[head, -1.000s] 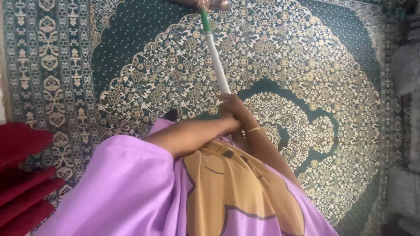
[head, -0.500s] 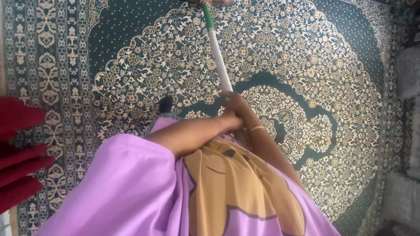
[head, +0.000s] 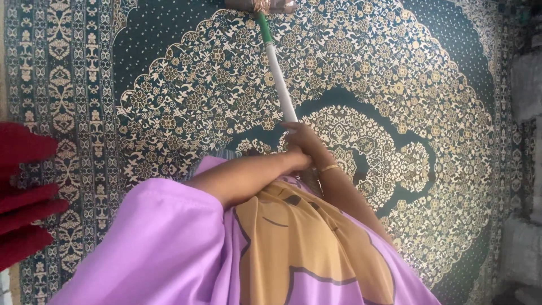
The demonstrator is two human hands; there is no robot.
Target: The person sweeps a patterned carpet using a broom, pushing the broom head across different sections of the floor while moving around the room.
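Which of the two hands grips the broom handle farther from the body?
The right hand, with a gold bangle at its wrist, grips the white broom handle farther out; the left hand closes on it just behind, nearer the body.

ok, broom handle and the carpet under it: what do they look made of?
Broom handle: looks like smooth plastic or plastic-coated tube, white with a green section near the head; even sheen, no grain. Cannot rule out painted metal. Both hands, right hand and left hand, grip its lower end.
Carpet: woven textile with short pile, matte; dark green ground with cream floral pattern.
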